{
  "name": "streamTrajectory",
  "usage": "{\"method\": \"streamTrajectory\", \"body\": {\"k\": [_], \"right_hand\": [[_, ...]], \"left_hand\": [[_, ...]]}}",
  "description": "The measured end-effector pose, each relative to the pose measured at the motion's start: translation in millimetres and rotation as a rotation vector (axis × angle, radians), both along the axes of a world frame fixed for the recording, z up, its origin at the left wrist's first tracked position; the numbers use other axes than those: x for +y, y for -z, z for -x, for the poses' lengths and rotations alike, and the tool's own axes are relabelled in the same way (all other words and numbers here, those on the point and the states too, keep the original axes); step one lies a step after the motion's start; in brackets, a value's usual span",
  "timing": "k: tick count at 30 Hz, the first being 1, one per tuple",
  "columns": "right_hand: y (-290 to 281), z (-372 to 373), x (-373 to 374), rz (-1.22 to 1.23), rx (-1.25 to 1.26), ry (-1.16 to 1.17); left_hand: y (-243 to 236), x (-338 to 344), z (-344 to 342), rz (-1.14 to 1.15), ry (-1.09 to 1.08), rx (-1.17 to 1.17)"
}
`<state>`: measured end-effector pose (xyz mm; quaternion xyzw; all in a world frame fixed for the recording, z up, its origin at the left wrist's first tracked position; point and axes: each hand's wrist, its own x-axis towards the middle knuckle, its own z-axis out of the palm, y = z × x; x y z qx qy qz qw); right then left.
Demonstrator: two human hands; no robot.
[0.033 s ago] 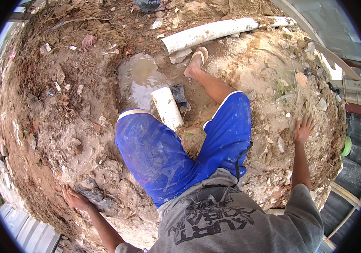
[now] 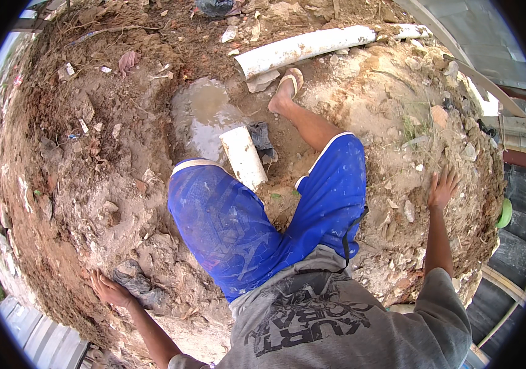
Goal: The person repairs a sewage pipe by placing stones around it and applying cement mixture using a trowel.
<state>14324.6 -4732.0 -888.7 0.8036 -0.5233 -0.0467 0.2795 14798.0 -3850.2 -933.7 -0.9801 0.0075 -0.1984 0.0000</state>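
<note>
Out to the left, my left hand (image 2: 110,289) rests on the soil with its fingers extended, holding nothing. Right beside it lies a crumpled dark plastic bag (image 2: 135,280), half sunk in the mud. My right hand (image 2: 443,189) is spread on the rubble slope at the right, fingers apart and nothing in them. Between my legs in blue shorts, a short piece of white pipe (image 2: 242,157) slants from a puddle (image 2: 204,117) toward me. A dark scrap of plastic (image 2: 261,140) touches the mud at its right side.
A long, dirt-smeared white pipe (image 2: 309,49) lies across the far side, just beyond my foot in a flip-flop (image 2: 292,80). Stones and litter dot the uneven ground. Wooden boards (image 2: 518,126) and metal sheets line the right edge; corrugated sheet (image 2: 44,335) shows at lower left.
</note>
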Motion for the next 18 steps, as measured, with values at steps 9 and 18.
{"method": "streamTrajectory", "body": {"k": [9,18], "right_hand": [[0.0,3.3,-2.9,0.004,-0.001,-0.006],[0.5,2.6,-1.7,0.008,-0.031,-0.043]], "left_hand": [[1.9,0.9,0.2,0.017,0.004,0.007],[-1.2,-2.3,0.7,0.016,-0.004,0.011]]}}
